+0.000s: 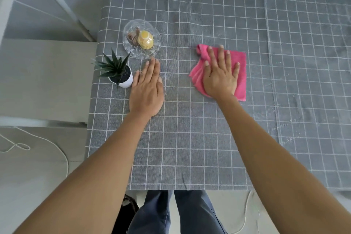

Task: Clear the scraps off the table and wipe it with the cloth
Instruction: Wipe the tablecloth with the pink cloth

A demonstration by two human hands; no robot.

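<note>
A pink cloth (239,66) lies crumpled on the grey checked tablecloth (209,138), right of centre. My right hand (220,74) presses flat on it with fingers spread. My left hand (147,89) rests flat on the tablecloth, palm down, fingers together, holding nothing. Its fingertips are just below a clear glass dish (131,51). Inside the dish sit a yellow corn-cob-like scrap (145,40) and some brown scraps (133,37).
A small potted spiky plant (118,71) in a white pot stands right beside my left hand, near the table's left edge. A white metal frame (62,4) and grey floor lie to the left. A white cord (64,156) trails on the floor.
</note>
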